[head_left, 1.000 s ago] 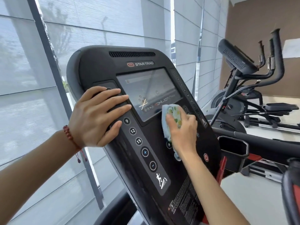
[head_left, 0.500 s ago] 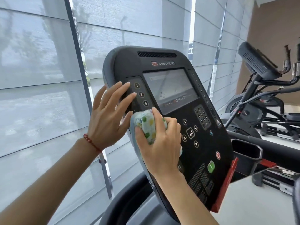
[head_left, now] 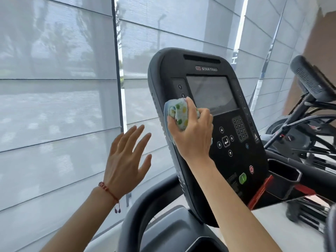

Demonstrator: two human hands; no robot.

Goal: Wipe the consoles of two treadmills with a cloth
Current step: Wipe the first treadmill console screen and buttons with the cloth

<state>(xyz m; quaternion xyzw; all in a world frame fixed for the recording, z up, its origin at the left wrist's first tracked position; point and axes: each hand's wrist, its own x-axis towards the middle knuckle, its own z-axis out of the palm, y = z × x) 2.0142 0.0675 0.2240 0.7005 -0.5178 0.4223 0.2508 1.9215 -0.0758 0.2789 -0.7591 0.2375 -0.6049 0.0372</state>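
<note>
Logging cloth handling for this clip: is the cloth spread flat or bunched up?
Bunched up. The cloth is wadded in the right hand, pressed against the console, not flat.

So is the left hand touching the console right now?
No, the left hand hangs open in the air beside the console, with a gap between them.

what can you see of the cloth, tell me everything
The cloth is small and soft, pale blue-white with green and yellow dots. It is bunched into a wad in the right hand, whose fingers wrap over it, and pressed against the left side of the black console, just below and left of the screen. A loose edge hangs down along the console's side. The left hand is clear of it.
</note>
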